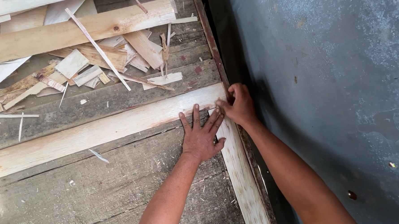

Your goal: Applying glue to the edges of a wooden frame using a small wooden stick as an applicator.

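Two pale strips meet at my hands; the long pale strip runs leftward, far end nearer me; my left hand lies flat, fingers spread; the short pale strip runs toward me; my right hand pinches their corner.

The right hand curls its fingertips under, hiding what it pinches at the pale strip. The left hand covers the joint of both strips. The long pale board and scrap pile run off the frame's upper left. Both forearms leave the bottom edge.
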